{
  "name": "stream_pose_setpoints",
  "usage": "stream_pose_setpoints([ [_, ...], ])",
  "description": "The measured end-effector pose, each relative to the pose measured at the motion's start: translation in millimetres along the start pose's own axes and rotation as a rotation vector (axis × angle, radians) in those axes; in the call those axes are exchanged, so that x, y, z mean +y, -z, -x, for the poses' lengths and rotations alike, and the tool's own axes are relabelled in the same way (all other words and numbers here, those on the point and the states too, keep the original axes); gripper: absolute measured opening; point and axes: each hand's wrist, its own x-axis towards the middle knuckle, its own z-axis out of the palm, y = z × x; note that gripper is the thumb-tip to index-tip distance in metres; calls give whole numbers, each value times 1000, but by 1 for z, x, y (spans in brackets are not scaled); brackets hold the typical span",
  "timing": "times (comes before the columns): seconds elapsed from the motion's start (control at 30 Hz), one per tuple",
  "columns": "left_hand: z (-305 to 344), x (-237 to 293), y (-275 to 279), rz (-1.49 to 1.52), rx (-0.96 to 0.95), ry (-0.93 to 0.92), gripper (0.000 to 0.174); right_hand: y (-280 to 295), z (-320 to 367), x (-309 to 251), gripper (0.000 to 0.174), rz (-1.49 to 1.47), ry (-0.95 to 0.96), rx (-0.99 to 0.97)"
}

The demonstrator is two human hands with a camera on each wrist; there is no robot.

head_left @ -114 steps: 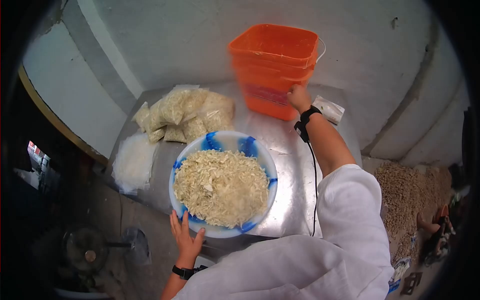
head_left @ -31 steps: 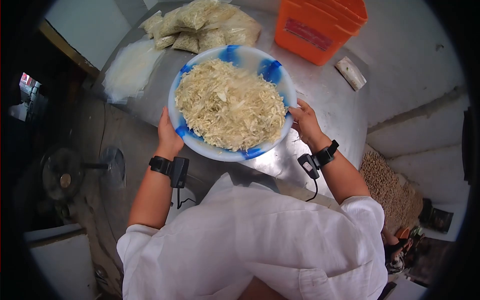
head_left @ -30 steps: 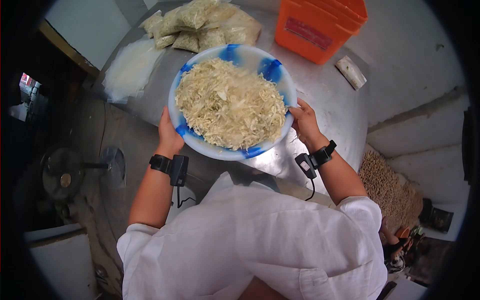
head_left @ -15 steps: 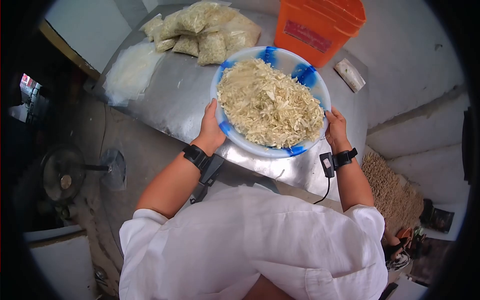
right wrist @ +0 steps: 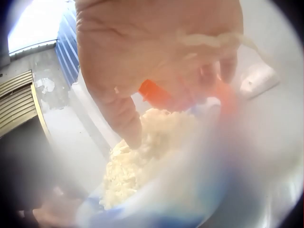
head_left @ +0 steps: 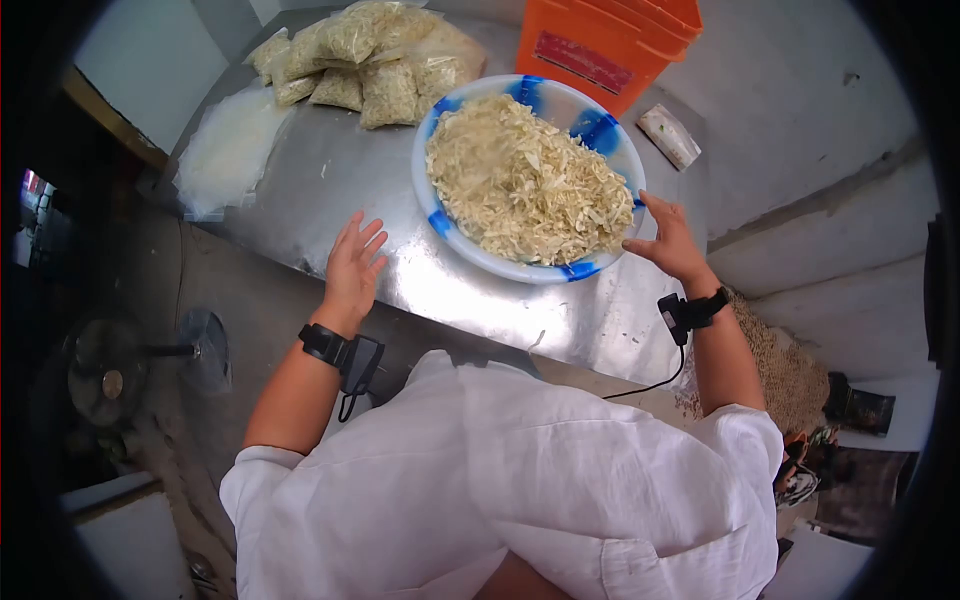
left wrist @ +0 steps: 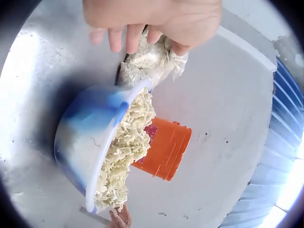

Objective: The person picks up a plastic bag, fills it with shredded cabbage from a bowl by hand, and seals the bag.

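A white and blue plastic basin (head_left: pixel 505 268), heaped with pale dry shreds (head_left: pixel 535 185), sits on the metal table in the head view. My left hand (head_left: pixel 353 268) is off the basin, left of it, palm up with fingers spread and holding nothing. At the basin's right rim is my right hand (head_left: pixel 672 240), thumb and fingers apart. In the right wrist view, the thumb of the right hand (right wrist: pixel 161 52) overlaps the shreds, and a few pale strands cling to its skin. The left wrist view shows the left hand (left wrist: pixel 156 19) clear of the basin wall (left wrist: pixel 90 133).
Filled clear bags (head_left: pixel 375 75) are piled at the back left of the table (head_left: pixel 330 190). Flat plastic bags (head_left: pixel 232 150) lie at its left edge. Behind the basin stands an orange bucket (head_left: pixel 590 55), with a small white packet (head_left: pixel 668 137) to its right. A fan (head_left: pixel 110 372) stands at lower left.
My right hand was at the orange bucket earlier, then both hands held the basin. The basin has moved right along the table, towards the bucket. My left hand has let go and drawn back left.
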Motion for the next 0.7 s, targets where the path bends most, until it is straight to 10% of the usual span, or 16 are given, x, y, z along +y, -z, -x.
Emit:
stream_pose_setpoints([
  [0.23, 84, -36, 125, 429, 388, 102, 34, 2, -47, -51, 60, 70, -269, -302],
  [0.7, 169, -79, 198, 542, 702, 121, 27, -28, -201, -73, 59, -66, 30, 38],
])
